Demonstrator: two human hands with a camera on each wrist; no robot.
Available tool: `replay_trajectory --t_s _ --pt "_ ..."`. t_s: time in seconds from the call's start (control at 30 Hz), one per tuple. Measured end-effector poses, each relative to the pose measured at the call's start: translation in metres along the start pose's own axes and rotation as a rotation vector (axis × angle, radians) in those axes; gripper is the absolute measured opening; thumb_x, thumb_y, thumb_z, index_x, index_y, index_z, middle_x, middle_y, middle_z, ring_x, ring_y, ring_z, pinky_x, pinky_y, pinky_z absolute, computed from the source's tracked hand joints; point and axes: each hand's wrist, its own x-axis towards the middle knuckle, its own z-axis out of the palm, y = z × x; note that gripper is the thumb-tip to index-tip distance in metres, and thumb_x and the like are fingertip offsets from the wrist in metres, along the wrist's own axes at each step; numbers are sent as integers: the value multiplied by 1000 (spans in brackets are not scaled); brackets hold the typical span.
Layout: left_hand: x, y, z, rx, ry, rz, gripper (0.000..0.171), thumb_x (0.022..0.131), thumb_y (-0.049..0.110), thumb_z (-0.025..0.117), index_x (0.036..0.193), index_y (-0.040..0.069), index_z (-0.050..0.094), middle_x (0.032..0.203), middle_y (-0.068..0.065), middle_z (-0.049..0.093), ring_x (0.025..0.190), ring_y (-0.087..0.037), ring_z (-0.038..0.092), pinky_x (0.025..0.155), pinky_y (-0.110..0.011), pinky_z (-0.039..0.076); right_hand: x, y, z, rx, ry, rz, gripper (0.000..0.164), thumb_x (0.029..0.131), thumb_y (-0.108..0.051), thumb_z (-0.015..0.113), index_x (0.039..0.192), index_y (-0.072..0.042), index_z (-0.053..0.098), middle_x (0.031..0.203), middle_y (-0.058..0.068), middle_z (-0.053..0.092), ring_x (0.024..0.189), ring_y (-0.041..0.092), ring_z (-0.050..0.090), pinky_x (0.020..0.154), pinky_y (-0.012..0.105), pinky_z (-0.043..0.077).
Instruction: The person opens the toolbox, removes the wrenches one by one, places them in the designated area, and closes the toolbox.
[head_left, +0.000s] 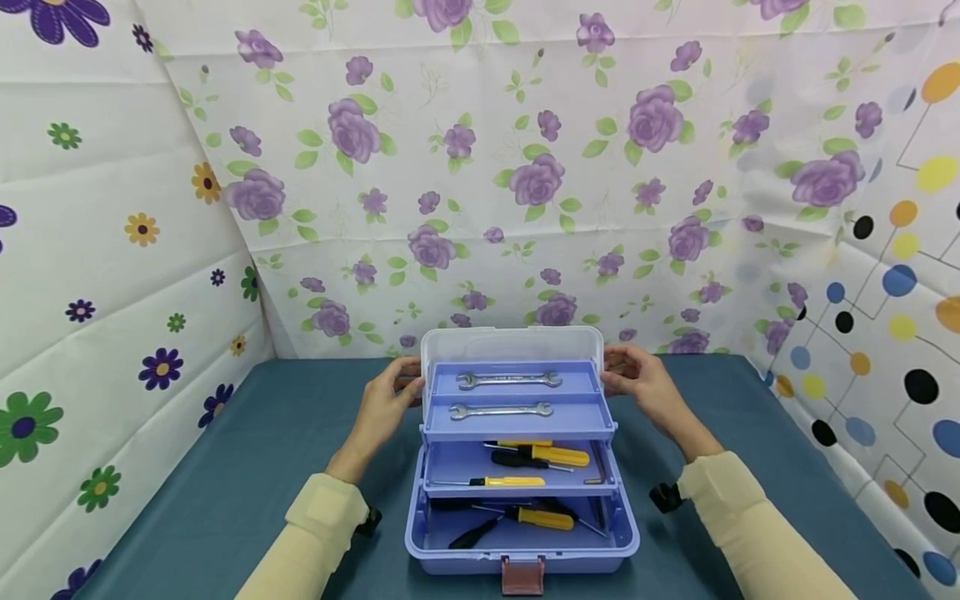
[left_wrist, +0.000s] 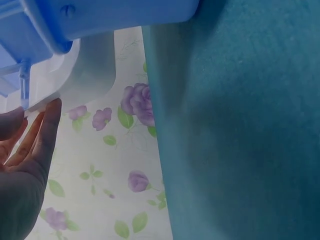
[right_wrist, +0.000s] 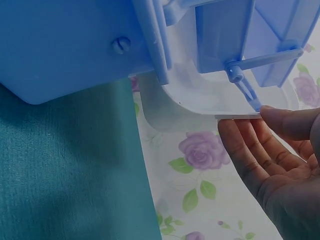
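Note:
A blue toolbox (head_left: 465,565) stands on the table with its clear lid (head_left: 512,344) raised and its tiered trays fanned out. My left hand (head_left: 384,404) holds the lid's left edge, thumb and fingers at the rim in the left wrist view. At the opposite edge my right hand (head_left: 651,393) pinches the rim, its thumb (right_wrist: 290,122) by the tray's hinge arm (right_wrist: 245,90). Two open-end wrenches, an upper one (head_left: 509,381) and a lower one (head_left: 501,410), lie in the top trays. Yellow and black screwdrivers (head_left: 558,455) fill the tray below, and more screwdrivers (head_left: 543,518) lie in the bottom.
A pinkish-brown latch (head_left: 522,577) hangs at the toolbox's front. A hex key (head_left: 597,471) lies at the right of the middle tray. The dark teal table (head_left: 300,425) meets a flowered curtain (head_left: 480,183) behind the toolbox, with patterned cloths at both sides.

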Motion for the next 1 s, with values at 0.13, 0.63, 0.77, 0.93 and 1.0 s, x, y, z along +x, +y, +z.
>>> replay_trajectory --t_s 0.13,0.63,0.77,0.93,1.0 --pt "3 1 -4 -13 -31 -39 34 105 6 62 139 0 59 126 -23 66 110 -38 69 85 -46 64 3 0 0 6 -4 28 40 103 -4 65 139 8 54 113 25 63 90 14 69 77 35 65" --pt "8 -8 -4 -44 -62 -68 39 105 6 61 143 -4 57 124 -28 66 103 -33 71 85 -44 64 9 7 -3 60 -24 88 42 103 -3 64 141 10 51 112 17 66 92 13 68 84 49 63" --pt "9 -10 -4 -49 -76 -68 40 105 3 61 144 -4 56 124 -28 65 103 -35 71 85 -43 64 11 10 -2 62 -15 100 41 103 -5 65 140 8 53 108 8 66 91 14 68 84 51 63" --pt "9 -11 -4 -47 -86 -79 41 105 4 61 144 -4 56 124 -28 65 102 -35 71 84 -42 64 14 14 -1 76 -9 102 39 103 -4 66 138 8 54 104 4 67 90 15 68 79 40 65" --pt "9 -11 -4 -44 -88 -82 41 105 4 61 145 -4 55 124 -28 65 103 -35 71 84 -42 64 15 15 -1 82 -13 100 40 103 -4 65 139 9 53 104 4 67 90 14 68 77 36 64"
